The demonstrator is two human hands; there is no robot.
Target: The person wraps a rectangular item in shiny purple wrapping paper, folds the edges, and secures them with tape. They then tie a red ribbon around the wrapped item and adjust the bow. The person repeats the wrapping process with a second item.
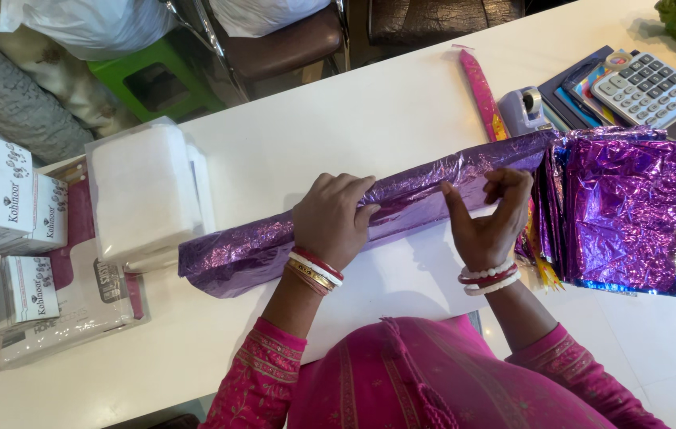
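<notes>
A long purple foil-wrapped bundle (274, 242) lies slanted across the white table (338, 119). My left hand (330, 218) rests palm down on its middle, pressing the foil. My right hand (490, 218) is beside it to the right, thumb and fingers pinching the foil's edge near the top. Both wrists wear red and white bangles. A white sheet lies under the bundle in front of me.
A stack of purple and coloured foil sheets (620, 210) lies right of my hand. A tape dispenser (522, 107), a calculator (649, 87) and a pink strip (481, 91) sit at the back right. White packets (143, 191) and boxes (4, 199) fill the left.
</notes>
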